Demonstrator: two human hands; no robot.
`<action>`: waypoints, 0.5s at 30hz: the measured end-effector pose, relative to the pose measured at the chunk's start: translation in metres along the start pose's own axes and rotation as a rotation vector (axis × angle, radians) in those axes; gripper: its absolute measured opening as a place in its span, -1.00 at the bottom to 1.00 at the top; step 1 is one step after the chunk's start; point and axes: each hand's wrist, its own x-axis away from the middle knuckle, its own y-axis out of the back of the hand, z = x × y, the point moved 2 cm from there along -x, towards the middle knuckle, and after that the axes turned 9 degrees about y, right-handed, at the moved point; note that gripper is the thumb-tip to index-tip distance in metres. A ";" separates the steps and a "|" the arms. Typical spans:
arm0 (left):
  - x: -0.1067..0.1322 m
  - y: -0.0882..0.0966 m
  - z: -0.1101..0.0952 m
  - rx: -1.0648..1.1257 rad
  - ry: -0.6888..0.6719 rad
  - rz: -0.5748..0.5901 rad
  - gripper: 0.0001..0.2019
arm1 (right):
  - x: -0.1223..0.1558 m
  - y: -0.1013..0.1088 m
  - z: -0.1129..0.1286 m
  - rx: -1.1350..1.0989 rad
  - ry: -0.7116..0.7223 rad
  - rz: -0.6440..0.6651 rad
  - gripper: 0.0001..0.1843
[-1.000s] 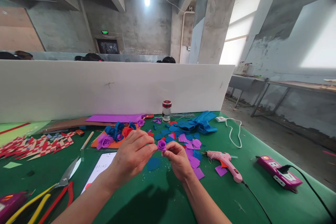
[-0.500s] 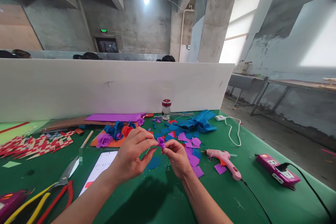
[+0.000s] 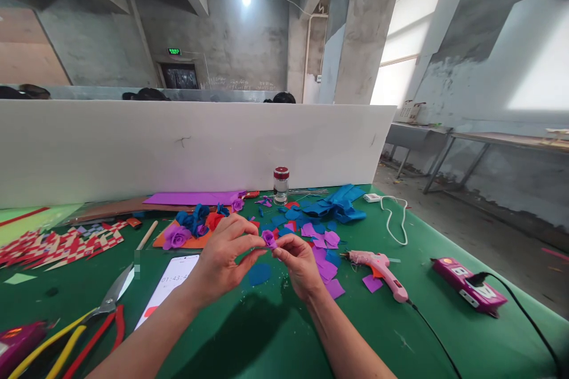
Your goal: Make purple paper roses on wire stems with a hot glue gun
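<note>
A small purple paper rose (image 3: 268,239) is held up over the middle of the table. My right hand (image 3: 301,265) pinches its base between thumb and forefinger. From the other side, my left hand (image 3: 229,254) has its forefinger and thumb tips at the petals, its other fingers curved above. The exact contact of the left fingertips is hard to make out. Below and to the right lie loose purple paper petals (image 3: 326,269), and a blue paper piece (image 3: 259,274) is under the rose.
Finished paper flowers (image 3: 176,237) lie behind my left hand, with a phone (image 3: 166,284) and large scissors (image 3: 109,299) to the left. A pink glue gun (image 3: 380,269), its cord and a purple power pack (image 3: 469,287) are on the right. A lidded glass jar (image 3: 281,186) stands by the white partition (image 3: 200,148).
The rose has shifted slightly left and turned, showing more of its spiral centre. Both hands stay close around it, with the right fingers still pinching its base.
</note>
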 end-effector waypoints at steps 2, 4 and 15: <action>-0.001 -0.001 0.000 0.013 -0.009 -0.016 -0.84 | 0.000 0.000 0.000 0.005 -0.003 0.000 -0.86; -0.001 -0.003 0.000 0.029 -0.018 -0.024 -0.85 | 0.000 -0.001 0.000 0.008 -0.004 -0.004 -0.86; 0.007 0.003 0.007 0.268 0.323 -0.092 -0.90 | -0.003 0.002 0.002 0.054 0.049 -0.047 -0.87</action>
